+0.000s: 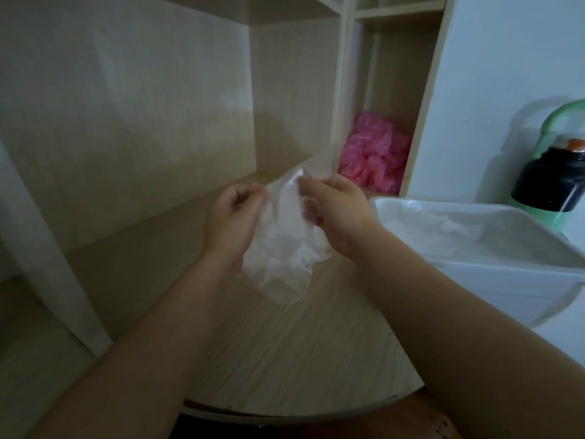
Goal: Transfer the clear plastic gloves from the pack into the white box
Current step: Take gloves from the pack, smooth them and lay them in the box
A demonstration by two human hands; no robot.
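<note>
Left hand [232,213] and right hand [337,210], each grip pinched closed on the top edge of the clear glove pack [285,245], hold it above the bench [285,359]; white box [506,277] just right.

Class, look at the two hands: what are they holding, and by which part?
Both the left hand and right hand pinch the clear plastic gloves at their top edge.
</note>
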